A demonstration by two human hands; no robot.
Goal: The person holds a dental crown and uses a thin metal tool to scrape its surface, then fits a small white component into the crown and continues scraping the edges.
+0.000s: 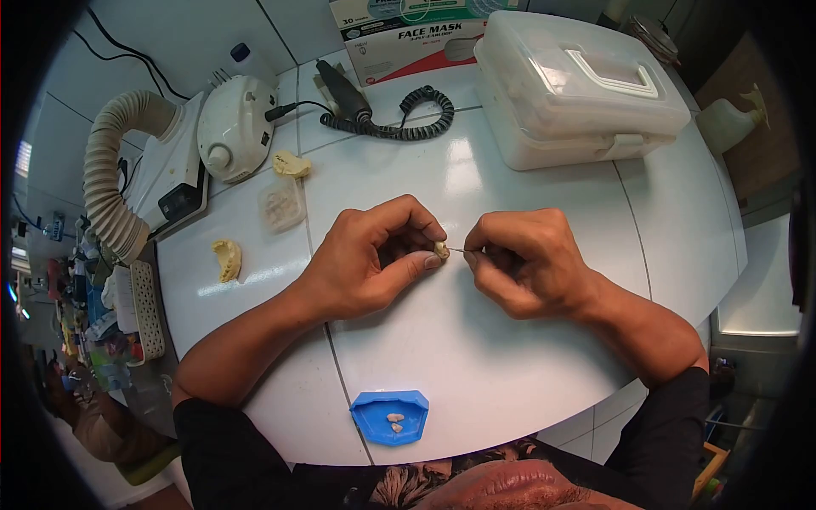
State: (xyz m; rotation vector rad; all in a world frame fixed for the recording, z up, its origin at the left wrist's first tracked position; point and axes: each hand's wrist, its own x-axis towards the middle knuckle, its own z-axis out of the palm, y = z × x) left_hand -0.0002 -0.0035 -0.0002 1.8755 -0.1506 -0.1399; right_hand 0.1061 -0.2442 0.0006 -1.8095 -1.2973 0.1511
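Observation:
Over the middle of the white tiled table, my left hand (374,259) pinches a small cream-and-brown, tooth-like piece (441,250) between thumb and forefinger. My right hand (531,265) is closed round a thin metal instrument (456,249), whose tip meets or nearly meets that piece. Most of the instrument is hidden by my fingers. Nearer my body sits a blue tray (364,416) with two small pale pieces (396,422) in it. Left of my hands lie two yellow dental casts, one curved cast (226,260) and another cast (291,163) farther back.
A small clear plastic box (282,204) lies beside the far cast. Behind are a white control unit (235,127), a ribbed hose (110,174), a dark handpiece (342,93) with coiled cord, a face mask box (416,51) and a translucent case (578,93). Another person sits far left.

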